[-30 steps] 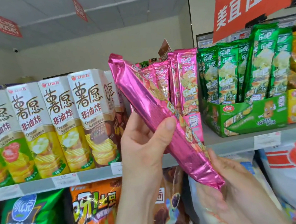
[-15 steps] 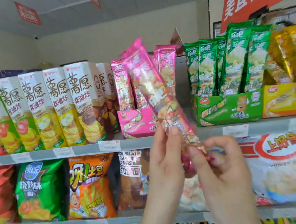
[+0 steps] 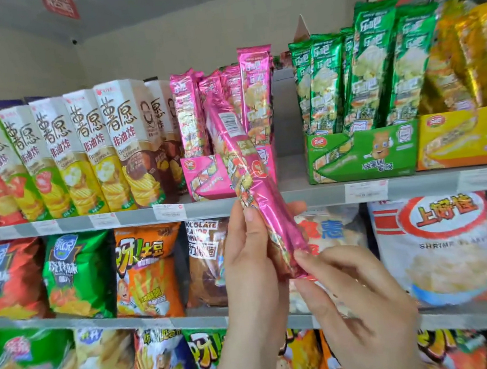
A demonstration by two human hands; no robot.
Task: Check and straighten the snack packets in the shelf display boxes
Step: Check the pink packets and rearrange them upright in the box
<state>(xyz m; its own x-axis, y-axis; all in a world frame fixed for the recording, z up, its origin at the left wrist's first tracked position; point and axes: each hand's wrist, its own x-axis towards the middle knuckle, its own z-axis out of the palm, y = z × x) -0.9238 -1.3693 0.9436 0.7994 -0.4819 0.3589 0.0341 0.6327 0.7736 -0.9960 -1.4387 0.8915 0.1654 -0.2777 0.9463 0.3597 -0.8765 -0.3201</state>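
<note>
Leaning top-left in front of the pink display box (image 3: 202, 176), pink snack packet (image 3: 246, 166) is off the shelf (image 3: 312, 197). Left hand (image 3: 250, 261) wraps its lower half, thumb in front, fingers curled behind. Right hand (image 3: 359, 301) pinches the bottom end. Green display box (image 3: 362, 155) sits to the right.

The left hand (image 3: 250, 264) and the right hand (image 3: 363, 307) are showing bare, both with slim fingers and short, rounded nails. The left forearm (image 3: 243, 361) is running bare down to the near edge of view. Knuckle creases are showing across the back of the right hand, and its wrist is likewise going uncovered.
</note>
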